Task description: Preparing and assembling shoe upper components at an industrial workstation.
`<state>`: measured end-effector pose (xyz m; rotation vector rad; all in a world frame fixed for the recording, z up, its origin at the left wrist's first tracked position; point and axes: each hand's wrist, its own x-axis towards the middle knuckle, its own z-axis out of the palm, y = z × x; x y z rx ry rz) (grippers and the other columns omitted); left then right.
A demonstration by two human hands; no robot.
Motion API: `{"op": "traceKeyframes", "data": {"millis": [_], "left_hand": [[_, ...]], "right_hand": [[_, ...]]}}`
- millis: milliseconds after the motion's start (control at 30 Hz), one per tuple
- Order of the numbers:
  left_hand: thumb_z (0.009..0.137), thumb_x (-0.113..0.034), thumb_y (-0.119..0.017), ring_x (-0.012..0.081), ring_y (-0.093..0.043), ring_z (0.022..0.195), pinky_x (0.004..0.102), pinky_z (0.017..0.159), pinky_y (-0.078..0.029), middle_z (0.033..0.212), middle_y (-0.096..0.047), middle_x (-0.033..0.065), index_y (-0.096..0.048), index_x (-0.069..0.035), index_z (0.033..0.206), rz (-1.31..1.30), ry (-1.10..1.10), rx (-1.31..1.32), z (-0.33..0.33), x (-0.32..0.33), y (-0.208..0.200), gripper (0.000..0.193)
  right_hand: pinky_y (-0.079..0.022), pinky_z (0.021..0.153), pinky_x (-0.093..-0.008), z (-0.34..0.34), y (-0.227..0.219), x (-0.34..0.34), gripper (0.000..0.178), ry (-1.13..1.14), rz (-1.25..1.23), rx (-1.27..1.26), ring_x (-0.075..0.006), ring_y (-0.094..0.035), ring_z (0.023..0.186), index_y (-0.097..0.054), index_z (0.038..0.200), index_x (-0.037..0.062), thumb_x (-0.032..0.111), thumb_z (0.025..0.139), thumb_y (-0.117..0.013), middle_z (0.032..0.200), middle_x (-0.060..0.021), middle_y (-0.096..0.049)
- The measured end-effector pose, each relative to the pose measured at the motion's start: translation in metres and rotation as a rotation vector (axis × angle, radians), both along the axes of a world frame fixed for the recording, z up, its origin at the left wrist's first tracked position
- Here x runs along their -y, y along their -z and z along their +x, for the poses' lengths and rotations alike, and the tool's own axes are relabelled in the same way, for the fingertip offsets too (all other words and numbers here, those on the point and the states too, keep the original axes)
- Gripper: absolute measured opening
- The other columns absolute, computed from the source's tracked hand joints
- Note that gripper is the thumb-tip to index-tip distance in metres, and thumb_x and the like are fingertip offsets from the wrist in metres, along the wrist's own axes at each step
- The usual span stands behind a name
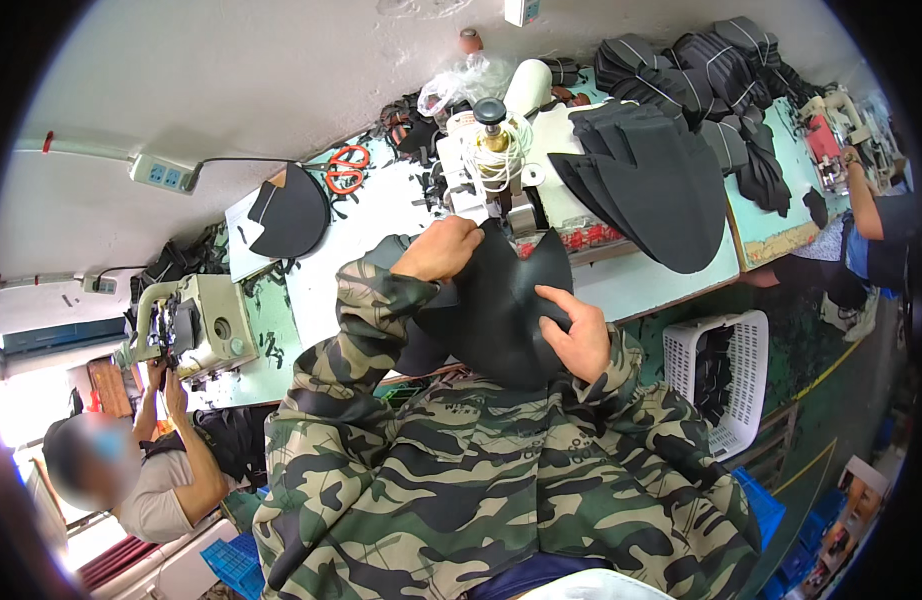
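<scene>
A curved, smooth black sheet piece (501,325) with a notched far edge lies in front of me, its far end at the sewing-type machine (496,150). My left hand (439,250) is closed on its far left part, fingertips close to the machine's working end. At the right edge, my right hand (578,335) holds the piece, index finger and thumb on top and the other fingers partly hidden. Another dark piece (389,252) shows behind my left wrist. To the right of the machine lies a fanned stack of black pieces (656,180).
Orange-handled scissors (346,170) and a rounded black piece (291,212) lie at the left. Bundled black pieces (716,70) sit at the back right. A white basket (746,385) stands at the right. One person (166,470) works at the left, another (871,230) at the far right.
</scene>
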<state>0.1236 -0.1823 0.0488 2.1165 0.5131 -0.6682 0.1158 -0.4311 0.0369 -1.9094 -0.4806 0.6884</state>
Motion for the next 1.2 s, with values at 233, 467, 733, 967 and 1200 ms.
{"op": "traceKeyframes", "data": {"millis": [233, 467, 733, 967, 1200], "left_hand": [[0.089, -0.027, -0.053, 0.0218, -0.058, 0.065, 0.0356, 0.063, -0.046, 0.072, -0.062, 0.0117, -0.062, 0.004, 0.094, 0.031, 0.214, 0.053, 0.016, -0.02, 0.021, 0.033], [0.081, -0.021, -0.061, 0.0327, -0.063, 0.081, 0.0388, 0.074, -0.048, 0.085, -0.065, 0.0212, -0.063, 0.003, 0.096, 0.021, 0.146, 0.146, 0.031, -0.018, 0.029, 0.029], [0.088, -0.014, -0.046, 0.0187, -0.052, 0.051, 0.0333, 0.048, -0.041, 0.056, -0.052, 0.0083, -0.058, -0.002, 0.078, -0.165, -0.251, 0.281, 0.0, -0.032, 0.029, 0.02], [0.075, -0.038, -0.069, 0.0351, -0.063, 0.085, 0.0453, 0.074, -0.049, 0.092, -0.065, 0.0168, -0.054, -0.008, 0.111, 0.725, 0.283, -0.041, -0.101, -0.113, 0.08, 0.049], [0.074, -0.025, -0.071, 0.0355, -0.061, 0.082, 0.0445, 0.07, -0.047, 0.087, -0.062, 0.0157, -0.057, -0.007, 0.108, 0.721, 0.208, 0.177, -0.095, -0.097, 0.068, 0.041]], "right_hand": [[-0.05, 0.078, -0.0341, -0.005, -0.014, -0.008, 0.038, 0.026, 0.106, 0.06, -0.0325, -0.065, 0.09, -0.059, 0.114, 0.0024, 0.008, 0.076, -0.058, 0.101, -0.0202, -0.065], [-0.049, 0.071, -0.0272, 0.011, -0.038, 0.0, 0.032, 0.002, -0.007, 0.184, -0.016, -0.064, 0.076, -0.06, 0.11, -0.0001, 0.01, 0.08, -0.064, 0.088, -0.0162, -0.067], [-0.046, 0.064, -0.0236, -0.003, -0.048, 0.013, 0.027, 0.064, 0.215, -0.003, -0.0087, -0.057, 0.069, -0.062, 0.11, 0.0013, 0.006, 0.084, -0.058, 0.087, -0.0048, -0.065], [-0.043, 0.094, -0.0364, 0.084, -0.114, 0.081, 0.032, 0.387, -0.122, 1.033, -0.0265, -0.062, 0.09, -0.066, 0.098, -0.0032, -0.012, 0.076, -0.045, 0.104, -0.0153, -0.065], [-0.044, 0.089, -0.0397, 0.103, -0.012, 0.085, 0.023, -0.019, -0.331, 1.019, -0.0326, -0.055, 0.106, -0.064, 0.086, 0.0009, -0.008, 0.067, -0.054, 0.116, -0.0136, -0.059]]}}
